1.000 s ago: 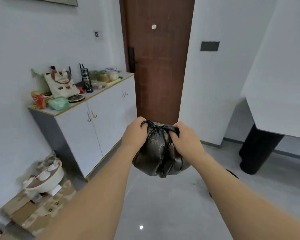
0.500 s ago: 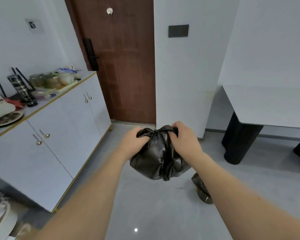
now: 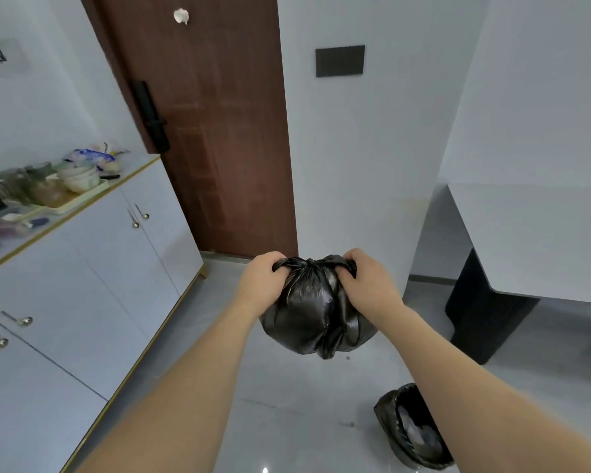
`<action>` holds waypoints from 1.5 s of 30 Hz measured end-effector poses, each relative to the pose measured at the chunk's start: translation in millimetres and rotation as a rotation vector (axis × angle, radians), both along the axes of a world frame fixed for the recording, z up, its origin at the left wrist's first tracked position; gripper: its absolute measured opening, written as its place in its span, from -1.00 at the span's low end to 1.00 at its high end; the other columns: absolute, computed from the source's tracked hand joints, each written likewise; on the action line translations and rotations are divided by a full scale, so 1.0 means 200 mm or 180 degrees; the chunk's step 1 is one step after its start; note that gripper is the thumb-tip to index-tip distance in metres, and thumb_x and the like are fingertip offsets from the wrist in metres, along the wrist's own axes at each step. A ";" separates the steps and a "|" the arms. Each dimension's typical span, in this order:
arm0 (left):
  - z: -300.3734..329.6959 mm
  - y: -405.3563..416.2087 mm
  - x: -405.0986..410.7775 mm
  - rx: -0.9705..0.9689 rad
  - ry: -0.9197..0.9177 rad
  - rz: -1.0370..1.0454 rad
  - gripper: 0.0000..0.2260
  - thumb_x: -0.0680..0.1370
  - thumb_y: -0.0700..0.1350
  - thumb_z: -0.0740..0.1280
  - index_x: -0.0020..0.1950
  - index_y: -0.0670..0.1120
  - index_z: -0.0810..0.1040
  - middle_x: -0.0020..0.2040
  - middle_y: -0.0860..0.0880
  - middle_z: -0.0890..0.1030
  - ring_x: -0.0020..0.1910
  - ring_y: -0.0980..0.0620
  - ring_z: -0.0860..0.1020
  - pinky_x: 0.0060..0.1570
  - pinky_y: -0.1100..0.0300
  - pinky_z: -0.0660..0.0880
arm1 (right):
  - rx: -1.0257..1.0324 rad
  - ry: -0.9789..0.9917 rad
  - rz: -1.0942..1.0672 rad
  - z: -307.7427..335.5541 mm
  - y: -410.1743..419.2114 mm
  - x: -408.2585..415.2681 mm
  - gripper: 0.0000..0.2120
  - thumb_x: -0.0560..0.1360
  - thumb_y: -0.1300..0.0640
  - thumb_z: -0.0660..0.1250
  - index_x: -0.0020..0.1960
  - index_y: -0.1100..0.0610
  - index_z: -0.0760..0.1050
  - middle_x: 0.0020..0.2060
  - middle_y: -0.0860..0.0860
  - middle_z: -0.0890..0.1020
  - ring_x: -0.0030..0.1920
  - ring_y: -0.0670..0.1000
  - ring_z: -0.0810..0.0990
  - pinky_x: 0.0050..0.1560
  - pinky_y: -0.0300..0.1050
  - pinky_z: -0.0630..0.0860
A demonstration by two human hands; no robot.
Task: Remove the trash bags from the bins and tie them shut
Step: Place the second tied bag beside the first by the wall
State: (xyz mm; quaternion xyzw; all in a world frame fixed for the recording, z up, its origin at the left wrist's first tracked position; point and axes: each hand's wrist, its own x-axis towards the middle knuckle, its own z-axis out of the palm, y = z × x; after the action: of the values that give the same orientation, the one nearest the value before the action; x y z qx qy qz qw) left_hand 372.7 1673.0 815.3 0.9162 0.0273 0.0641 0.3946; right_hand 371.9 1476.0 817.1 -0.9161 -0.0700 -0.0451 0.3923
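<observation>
- The person is holding a full black trash bag [image 3: 316,315] up in the air, in front of the brown door [image 3: 215,131] and well above the floor.
- The left hand [image 3: 263,285] is curling tight around one gathered ear of the bag's neck; the right hand [image 3: 369,285] is clenching the other ear, fingers closed on the plastic.
- A knot [image 3: 309,264] is forming between the fists. To finish it well, I'd judge both ears should be drawn apart evenly until it cinches, with no gap left at the neck.
- The bag is bulging; what is inside it is hidden.
- To the door's lower right, a second bin [image 3: 411,430] is sitting on the floor with its black liner in place and pale, indistinct rubbish inside.
</observation>
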 end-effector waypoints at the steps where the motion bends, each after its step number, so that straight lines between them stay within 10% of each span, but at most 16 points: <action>1: -0.01 0.01 0.09 -0.0004 0.0011 0.0025 -0.85 0.56 -0.16 0.25 -0.07 -0.06 0.62 -0.13 0.03 0.65 -0.11 0.03 0.58 -0.13 0.14 0.47 | -0.0004 0.0021 0.0033 -0.01 0.00 0.09 -0.84 0.57 0.06 0.21 0.09 0.09 0.46 -0.04 0.03 0.61 0.00 0.09 0.55 0.01 0.00 0.48; 22: -0.76 -0.06 2.15 0.0071 0.0899 -0.0344 -0.85 0.56 -0.14 0.25 -0.13 0.06 0.56 -0.19 0.16 0.61 -0.12 0.10 0.58 -0.19 0.20 0.40 | -0.0318 0.0998 0.0053 -0.73 -0.11 2.13 -0.88 0.54 0.10 0.27 -0.01 0.12 0.52 -0.09 0.02 0.60 -0.07 0.03 0.51 -0.10 -0.12 0.39; 45: -4.30 -0.29 3.52 0.0501 0.1570 -0.0318 -0.77 0.60 -0.10 0.21 0.19 0.02 0.58 0.06 0.01 0.66 0.02 -0.04 0.59 0.04 0.05 0.55 | -0.1463 0.1436 -0.0220 -4.17 -0.21 3.52 -0.82 0.56 0.12 0.15 0.10 0.07 0.47 0.04 0.04 0.59 0.01 0.13 0.56 -0.07 -0.04 0.51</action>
State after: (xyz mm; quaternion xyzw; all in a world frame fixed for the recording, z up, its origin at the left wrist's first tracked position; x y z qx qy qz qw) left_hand 1076.3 1614.4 -44.0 0.9322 0.0724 -0.1787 0.3063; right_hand 1075.8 1434.3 -16.2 -0.9694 0.0414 0.1628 0.1791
